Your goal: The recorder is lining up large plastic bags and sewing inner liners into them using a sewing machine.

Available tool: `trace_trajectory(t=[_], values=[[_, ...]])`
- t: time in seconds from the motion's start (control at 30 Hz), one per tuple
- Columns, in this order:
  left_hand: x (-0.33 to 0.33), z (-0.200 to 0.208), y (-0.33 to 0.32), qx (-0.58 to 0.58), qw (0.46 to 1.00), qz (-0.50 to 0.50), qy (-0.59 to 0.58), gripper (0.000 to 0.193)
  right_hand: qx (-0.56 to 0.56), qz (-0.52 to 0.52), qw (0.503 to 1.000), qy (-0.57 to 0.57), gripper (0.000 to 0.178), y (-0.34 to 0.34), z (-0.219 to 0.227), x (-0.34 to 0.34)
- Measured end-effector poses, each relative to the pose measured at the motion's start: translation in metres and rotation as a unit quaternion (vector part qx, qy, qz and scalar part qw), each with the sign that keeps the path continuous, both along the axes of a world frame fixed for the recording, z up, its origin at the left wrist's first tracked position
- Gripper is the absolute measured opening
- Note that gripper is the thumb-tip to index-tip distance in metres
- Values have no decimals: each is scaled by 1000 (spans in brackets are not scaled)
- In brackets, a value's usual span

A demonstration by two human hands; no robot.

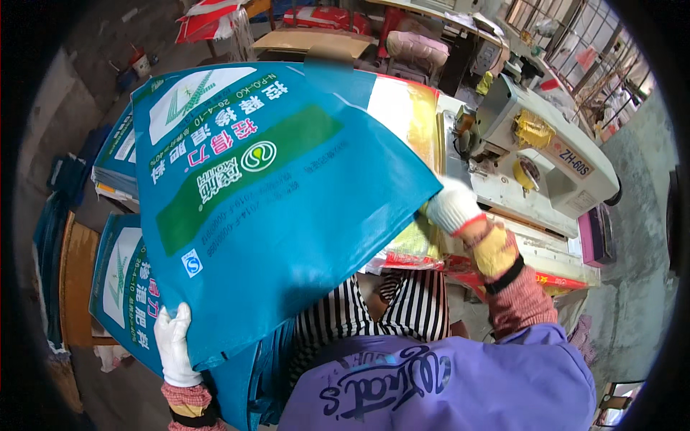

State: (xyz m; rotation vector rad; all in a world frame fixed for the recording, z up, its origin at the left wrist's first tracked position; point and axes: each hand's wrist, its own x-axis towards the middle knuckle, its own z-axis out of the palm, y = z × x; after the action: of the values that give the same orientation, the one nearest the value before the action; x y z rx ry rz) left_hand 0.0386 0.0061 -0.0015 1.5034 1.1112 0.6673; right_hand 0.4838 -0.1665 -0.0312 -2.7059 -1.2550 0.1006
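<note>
A large teal printed woven sack (309,208) stretches flat between my two hands, over my lap and the table. My left hand (175,337), in a white glove, is closed on its near left corner, thumb on top. At its right corner, my right hand (453,207) in a white knitted glove with a red cuff is closed on the edge; some of its fingers are hidden. The sewing machine (535,147), pale with yellow tape on its body, stands on the table just beyond my right hand.
More teal sacks (118,276) lie stacked at my left, beside a wooden chair (77,280). Under the held sack, the sewing table (528,248) has a red-and-yellow covering. A pink-cushioned stool (417,49) stands at the back. A purple box (598,235) is right of the machine.
</note>
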Motion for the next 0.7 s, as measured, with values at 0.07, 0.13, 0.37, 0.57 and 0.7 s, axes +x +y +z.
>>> trace_trajectory(t=[0.07, 0.13, 0.37, 0.57, 0.7], values=[[-20, -5, 0, 24, 998, 4, 52, 40, -82, -20, 993, 78, 37, -5, 46, -44], [-21, 0, -8, 52, 998, 47, 7, 33, -102, 38, 984, 139, 40, -17, 80, -76], [-23, -1, -5, 60, 998, 14, -14, 30, 33, 315, 948, -7, 26, 62, 28, -93], [-15, 16, -18, -2, 1000, 12, 15, 35, 55, 437, 895, 71, 23, 68, 55, -96], [-21, 23, -17, -72, 997, 2, -14, 35, 62, 516, 846, 120, 22, 77, 70, -90]])
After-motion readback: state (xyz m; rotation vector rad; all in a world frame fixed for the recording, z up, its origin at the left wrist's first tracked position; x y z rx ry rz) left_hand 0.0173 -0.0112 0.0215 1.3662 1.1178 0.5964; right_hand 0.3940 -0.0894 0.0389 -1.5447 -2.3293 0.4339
